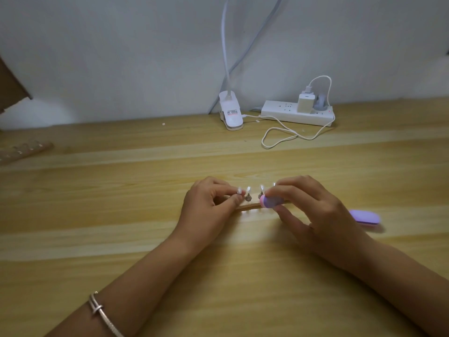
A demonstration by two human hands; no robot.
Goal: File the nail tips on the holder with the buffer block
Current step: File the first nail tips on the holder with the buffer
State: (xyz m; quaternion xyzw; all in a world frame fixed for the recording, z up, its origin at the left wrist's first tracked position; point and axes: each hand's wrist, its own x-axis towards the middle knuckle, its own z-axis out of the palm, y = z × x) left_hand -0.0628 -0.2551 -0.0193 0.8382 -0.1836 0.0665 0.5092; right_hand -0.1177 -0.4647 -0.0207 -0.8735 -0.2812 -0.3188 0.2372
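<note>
Between your two hands, near the front middle of the desk, lies the wooden holder (250, 206), a short strip running left to right. Four clear nail tips (262, 188) can be counted standing on it in a row; your hands may hide more.

Your left hand (209, 203) is curled, and its thumb and forefinger pinch the leftmost nail tip (239, 190). Your right hand (313, 210) is curled round the buffer block (269, 201), thumb underneath and fingers on top. The block's rounded purple end pokes out just beside the third tip from the left; whether it touches is too blurred to tell. A purple piece (364, 216) shows past the right side of that hand. You cannot tell whether it is the block's far end or a second one lying on the desk.

One silver bracelet (104, 312) sits on your left forearm.

The desk (121, 239) is pale wood with long grain stripes, pushed against a plain white wall (121, 57). At the back stand one white clip lamp (230, 113) and one white power strip (298, 115) with two plugs in it, one a square charger (305, 103). A white cable (286, 135) loops on the wood in front. A second wooden strip (24, 150) lies blurred at the far left edge, with brown cardboard (12, 86) above it.
</note>
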